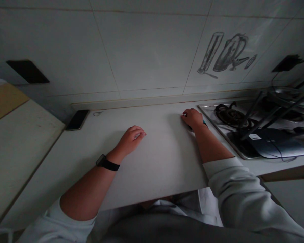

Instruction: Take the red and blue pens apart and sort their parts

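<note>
My left hand (131, 141), loosely curled with a gap between thumb and fingers, rests near the middle of a white counter (157, 165), a black watch (108, 163) strapped to the wrist. Farther right, beside the stove (211, 116), my right hand (192, 118) bends its fingers over the counter next to a small dark-and-teal item (205, 124), mostly hidden behind my wrist, and I cannot tell whether I grip it. At far left, a phone (78, 120) lies near a small ring (97, 114).
</note>
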